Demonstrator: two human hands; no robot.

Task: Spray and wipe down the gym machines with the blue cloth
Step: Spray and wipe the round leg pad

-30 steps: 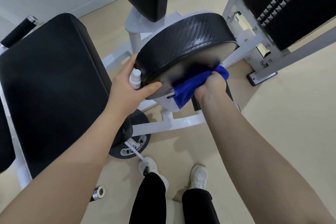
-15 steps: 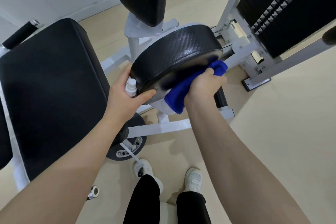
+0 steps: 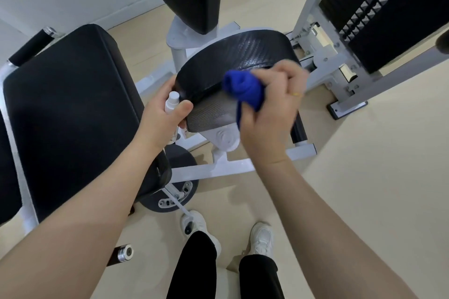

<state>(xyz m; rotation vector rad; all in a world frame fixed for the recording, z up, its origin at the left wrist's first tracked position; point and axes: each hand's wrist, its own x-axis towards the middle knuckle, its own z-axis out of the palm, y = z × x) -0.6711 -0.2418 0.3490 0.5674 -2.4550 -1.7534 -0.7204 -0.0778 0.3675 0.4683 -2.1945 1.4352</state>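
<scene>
The round black pad (image 3: 233,60) is sitting tilted on the white frame (image 3: 218,170) straight ahead of the person, its textured top facing up and away and its lower rim angling down toward them. Both hands are working at that near rim, 1 on each side. The right hand (image 3: 269,114) is the one doing the cleaning: its fingers are curling tight around the bunched blue cloth (image 3: 245,90), which is pressing against the rim's right half where top and side meet. The left hand (image 3: 160,116) is gripping the left end of the rim, thumb across the pad's edge, while also pinning a small white spray bottle (image 3: 172,102) against the palm. The wide black seat (image 3: 70,109) to the left is lying nearer the left arm, likely the next surface.
</scene>
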